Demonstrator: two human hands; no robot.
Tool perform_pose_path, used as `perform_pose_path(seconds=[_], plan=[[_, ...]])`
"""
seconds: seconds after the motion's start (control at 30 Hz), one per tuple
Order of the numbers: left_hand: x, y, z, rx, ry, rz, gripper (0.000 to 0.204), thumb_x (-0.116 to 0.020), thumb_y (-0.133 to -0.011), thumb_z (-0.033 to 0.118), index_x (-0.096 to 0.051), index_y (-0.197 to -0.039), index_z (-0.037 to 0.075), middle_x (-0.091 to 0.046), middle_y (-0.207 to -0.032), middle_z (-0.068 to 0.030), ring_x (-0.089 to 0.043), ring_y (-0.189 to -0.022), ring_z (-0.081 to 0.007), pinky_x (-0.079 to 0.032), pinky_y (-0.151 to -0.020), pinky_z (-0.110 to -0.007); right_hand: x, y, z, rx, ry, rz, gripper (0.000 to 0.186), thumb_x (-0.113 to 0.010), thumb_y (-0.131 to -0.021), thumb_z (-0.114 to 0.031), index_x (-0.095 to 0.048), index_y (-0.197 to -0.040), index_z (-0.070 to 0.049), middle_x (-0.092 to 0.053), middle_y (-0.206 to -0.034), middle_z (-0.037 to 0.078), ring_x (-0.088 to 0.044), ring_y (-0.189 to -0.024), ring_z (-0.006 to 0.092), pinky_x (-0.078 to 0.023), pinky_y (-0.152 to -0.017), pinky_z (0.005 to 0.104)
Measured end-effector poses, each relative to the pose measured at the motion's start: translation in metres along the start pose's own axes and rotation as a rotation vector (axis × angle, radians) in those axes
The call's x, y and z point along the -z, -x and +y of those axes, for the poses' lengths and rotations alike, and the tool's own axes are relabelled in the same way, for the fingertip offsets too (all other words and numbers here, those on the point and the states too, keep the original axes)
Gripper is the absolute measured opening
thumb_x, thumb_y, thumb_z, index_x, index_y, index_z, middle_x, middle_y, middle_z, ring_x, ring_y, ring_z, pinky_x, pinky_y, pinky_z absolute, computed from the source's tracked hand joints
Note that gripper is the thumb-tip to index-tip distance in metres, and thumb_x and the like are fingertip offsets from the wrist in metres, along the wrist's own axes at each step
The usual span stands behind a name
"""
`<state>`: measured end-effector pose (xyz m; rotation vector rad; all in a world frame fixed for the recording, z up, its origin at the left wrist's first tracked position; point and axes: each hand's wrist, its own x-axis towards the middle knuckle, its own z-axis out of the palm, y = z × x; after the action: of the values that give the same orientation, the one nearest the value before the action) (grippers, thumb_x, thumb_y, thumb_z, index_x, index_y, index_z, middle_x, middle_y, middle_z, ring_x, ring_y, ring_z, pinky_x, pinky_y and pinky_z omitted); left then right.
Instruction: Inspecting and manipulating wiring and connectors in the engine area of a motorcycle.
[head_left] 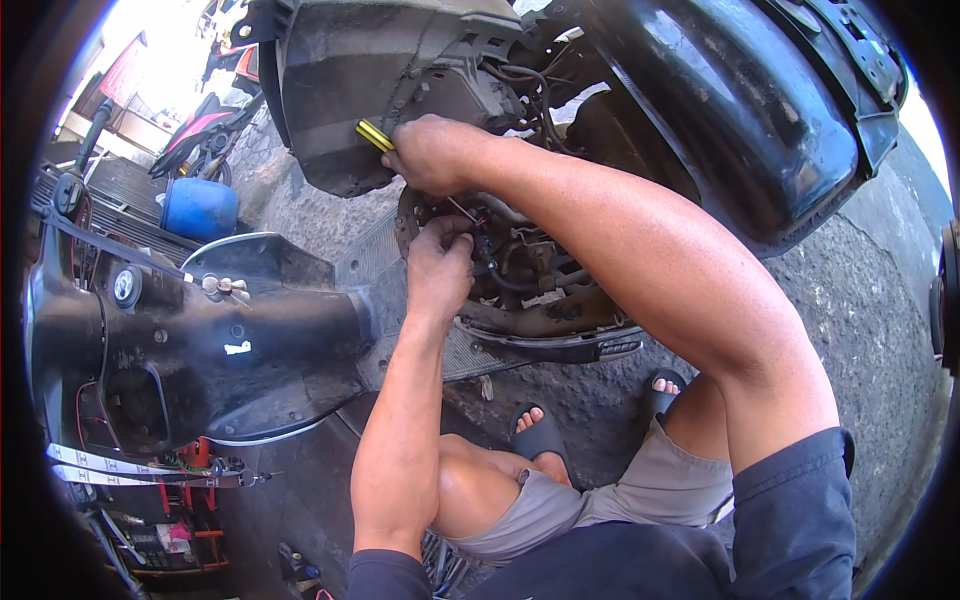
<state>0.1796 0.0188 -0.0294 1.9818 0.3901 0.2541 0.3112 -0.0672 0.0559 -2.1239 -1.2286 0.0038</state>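
My right hand (430,155) is closed round a screwdriver with a yellow handle (375,135). The handle's end sticks out to the left of my fist. Below the fist, a thin metal shaft (461,208) slants down toward the open engine bay (530,255) of a scooter. My left hand (440,260) reaches in from below, its thumb and fingers pinched together just under the shaft's tip. What they pinch is too small and shaded to name. Dark hoses and wires (490,262) lie right beside those fingers.
The scooter's black front body (270,340) stretches left, with a key in its lock. Its seat (740,110) is tilted up at the upper right, near a dark plastic panel (340,90). A blue drum (200,208) stands behind. Red tool racks (195,490) are at the lower left.
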Motion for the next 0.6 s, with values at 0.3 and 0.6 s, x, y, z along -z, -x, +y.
perform_pose_path(seconds=[0.3, 0.6], plan=[[0.002, 0.004, 0.000, -0.011, 0.056, -0.030, 0.022, -0.055, -0.099, 0.004, -0.065, -0.117, -0.003, -0.068, -0.096, -0.0071, -0.060, -0.067, -0.0109, -0.054, -0.057, -0.029, 0.032, 0.016, -0.028, 0.074, 0.020, 0.132, 0.041, -0.056, -0.105, -0.035, -0.068, -0.103, 0.004, -0.073, -0.097, 0.029, -0.070, -0.099, 0.0470, -0.054, -0.090, 0.0544], [0.012, -0.006, -0.016, -0.202, -0.138, -0.113, 0.040, -0.048, -0.098, 0.002, -0.067, -0.133, -0.001, -0.076, -0.110, -0.0198, -0.074, -0.098, -0.0269, -0.056, -0.089, -0.038, 0.053, 0.114, -0.033, -0.027, -0.143, 0.314, 0.020, -0.064, -0.095, -0.010, -0.062, -0.110, 0.003, -0.073, -0.089, 0.016, -0.074, -0.082, 0.0253, -0.058, -0.078, 0.0404]])
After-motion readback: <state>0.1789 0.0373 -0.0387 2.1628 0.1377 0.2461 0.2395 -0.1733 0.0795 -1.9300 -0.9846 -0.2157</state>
